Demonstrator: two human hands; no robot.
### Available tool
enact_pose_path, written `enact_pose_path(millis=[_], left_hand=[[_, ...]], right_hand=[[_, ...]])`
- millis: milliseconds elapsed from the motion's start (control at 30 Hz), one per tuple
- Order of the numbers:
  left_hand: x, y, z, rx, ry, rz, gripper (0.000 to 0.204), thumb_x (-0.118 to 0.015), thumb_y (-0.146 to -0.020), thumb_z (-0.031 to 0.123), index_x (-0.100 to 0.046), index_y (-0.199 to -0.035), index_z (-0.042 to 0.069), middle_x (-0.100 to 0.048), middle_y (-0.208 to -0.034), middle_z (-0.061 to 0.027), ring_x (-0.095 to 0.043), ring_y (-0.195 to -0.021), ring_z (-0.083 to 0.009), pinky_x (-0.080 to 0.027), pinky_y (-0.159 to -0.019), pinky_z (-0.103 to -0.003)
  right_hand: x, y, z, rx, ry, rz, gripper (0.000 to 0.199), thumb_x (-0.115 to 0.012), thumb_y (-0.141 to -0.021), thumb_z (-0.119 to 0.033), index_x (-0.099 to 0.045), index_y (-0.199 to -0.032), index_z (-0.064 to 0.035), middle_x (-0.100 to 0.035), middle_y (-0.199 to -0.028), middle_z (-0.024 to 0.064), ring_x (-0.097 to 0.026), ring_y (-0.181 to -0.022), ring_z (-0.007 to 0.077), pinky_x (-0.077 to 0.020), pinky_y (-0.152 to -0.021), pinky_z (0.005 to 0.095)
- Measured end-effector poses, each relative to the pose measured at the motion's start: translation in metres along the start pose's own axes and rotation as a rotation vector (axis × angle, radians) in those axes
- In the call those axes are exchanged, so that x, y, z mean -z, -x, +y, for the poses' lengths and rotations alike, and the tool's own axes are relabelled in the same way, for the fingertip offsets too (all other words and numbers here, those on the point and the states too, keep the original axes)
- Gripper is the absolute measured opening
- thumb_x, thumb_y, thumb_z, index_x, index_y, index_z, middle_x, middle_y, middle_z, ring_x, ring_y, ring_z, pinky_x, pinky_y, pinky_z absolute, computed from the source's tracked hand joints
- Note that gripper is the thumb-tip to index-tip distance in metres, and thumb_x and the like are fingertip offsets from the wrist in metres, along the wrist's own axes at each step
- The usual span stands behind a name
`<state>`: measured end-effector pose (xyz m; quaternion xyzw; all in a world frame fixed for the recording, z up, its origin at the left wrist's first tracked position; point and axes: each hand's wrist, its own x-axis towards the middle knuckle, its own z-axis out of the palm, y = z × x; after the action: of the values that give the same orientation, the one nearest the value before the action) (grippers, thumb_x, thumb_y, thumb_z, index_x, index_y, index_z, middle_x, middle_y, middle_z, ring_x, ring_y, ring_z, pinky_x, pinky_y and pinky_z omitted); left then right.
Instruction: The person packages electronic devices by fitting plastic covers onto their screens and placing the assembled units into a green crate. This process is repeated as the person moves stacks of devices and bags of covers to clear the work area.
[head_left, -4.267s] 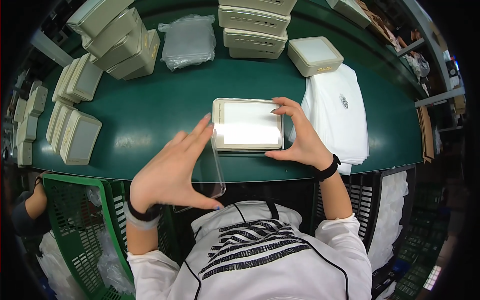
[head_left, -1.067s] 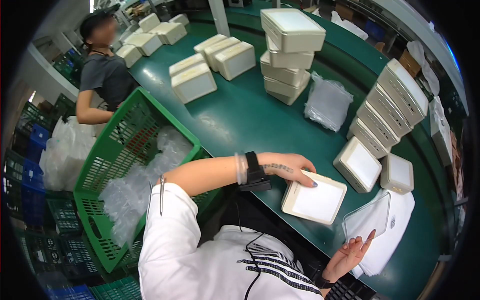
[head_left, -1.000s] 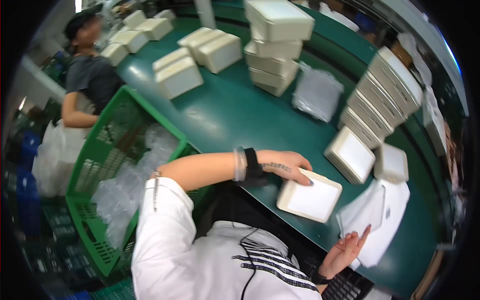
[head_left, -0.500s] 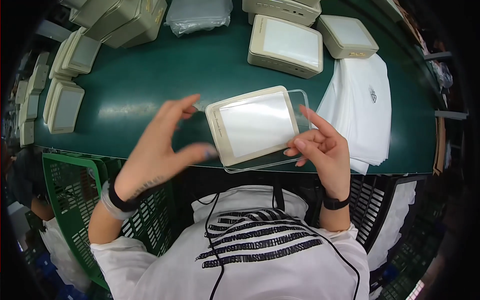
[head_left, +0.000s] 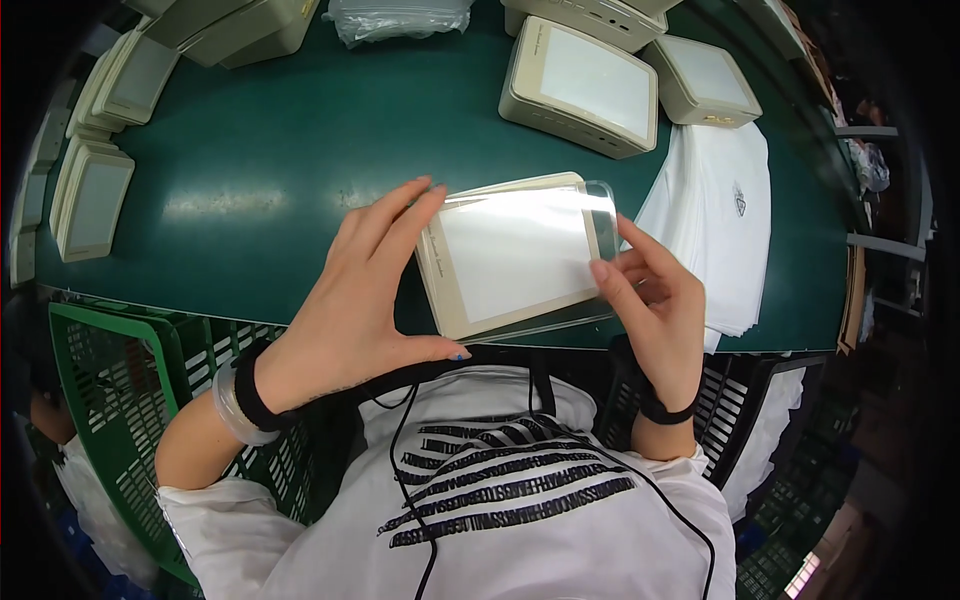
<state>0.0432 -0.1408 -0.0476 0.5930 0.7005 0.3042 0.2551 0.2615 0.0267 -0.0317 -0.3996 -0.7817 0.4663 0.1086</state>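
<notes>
Clear sleeve (head_left: pixel 600 215) covers most of the centre-frame box (head_left: pixel 505 255), its left edge bare, left hand (head_left: pixel 365 300) and right hand (head_left: pixel 655 300) pinching the ends with spread fingers.

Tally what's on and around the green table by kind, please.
Cream boxes, counting the one held by the left hand and right hand in a clear sleeve: at least 9, some cut off at the edges
Clear bag bundles: 1
White sheet stacks: 1
Green crates: 1
Total: at least 12
</notes>
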Motion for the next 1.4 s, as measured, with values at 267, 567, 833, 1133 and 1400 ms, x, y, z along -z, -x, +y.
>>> enact_pose_path(millis=[267, 567, 833, 1133, 1400], left_hand=[[-0.002, -0.003, 0.0, 0.01, 0.019, 0.035, 0.108, -0.088, -0.055, 0.025, -0.029, -0.14, -0.004, -0.036, -0.142, -0.0224, -0.04, -0.124, -0.0393, -0.035, -0.104, -0.043], [0.001, -0.003, 0.006, 0.049, -0.027, -0.042, 0.111, -0.089, -0.051, 0.021, -0.029, -0.139, -0.007, -0.036, -0.142, -0.0251, -0.041, -0.122, -0.0417, -0.036, -0.102, -0.043], [0.008, -0.012, 0.008, 0.079, -0.034, -0.071, 0.106, -0.086, -0.056, 0.027, -0.03, -0.139, -0.008, -0.034, -0.143, -0.0264, -0.042, -0.12, -0.0424, -0.037, -0.101, -0.044], [0.013, -0.011, 0.005, 0.117, -0.127, -0.104, 0.108, -0.08, -0.057, 0.046, -0.032, -0.139, -0.005, -0.032, -0.146, -0.023, -0.044, -0.119, -0.0361, -0.041, -0.094, -0.041], [0.0, 0.001, 0.002, 0.154, -0.096, -0.057, 0.099, -0.077, -0.064, 0.036, -0.029, -0.142, -0.001, -0.03, -0.149, -0.0162, -0.043, -0.123, -0.0304, -0.04, -0.091, -0.04]], right_hand=[[0.018, -0.014, 0.017, 0.279, 0.225, 0.039, 0.073, -0.079, -0.072, -0.019, -0.047, -0.137, -0.0088, -0.052, -0.13, 0.0119, -0.053, -0.115, 0.0233, -0.0464, -0.087, 0.0314], [0.027, -0.046, 0.007, 0.534, 0.348, -0.362, 0.119, -0.084, -0.054, -0.035, -0.018, -0.148, -0.005, -0.03, -0.15, 0.0146, -0.034, -0.134, 0.0351, -0.0274, -0.109, 0.0456], [0.035, -0.055, -0.022, 0.369, 0.639, -0.531, 0.11, -0.081, -0.056, -0.035, -0.024, -0.145, -0.0022, -0.031, -0.149, 0.0151, -0.044, -0.126, 0.0311, -0.0273, -0.108, 0.0438], [0.03, -0.063, -0.032, 0.53, 0.75, -0.627, 0.105, -0.082, -0.055, -0.032, -0.03, -0.137, 0.0085, -0.03, -0.143, 0.0305, -0.059, -0.101, 0.0356, -0.0452, -0.092, 0.0443], [0.017, -0.051, -0.034, 0.521, 0.64, -0.487, 0.103, -0.081, -0.05, -0.004, -0.03, -0.139, 0.0048, -0.034, -0.141, 0.0303, -0.06, -0.083, 0.0385, -0.053, -0.07, 0.0386]])
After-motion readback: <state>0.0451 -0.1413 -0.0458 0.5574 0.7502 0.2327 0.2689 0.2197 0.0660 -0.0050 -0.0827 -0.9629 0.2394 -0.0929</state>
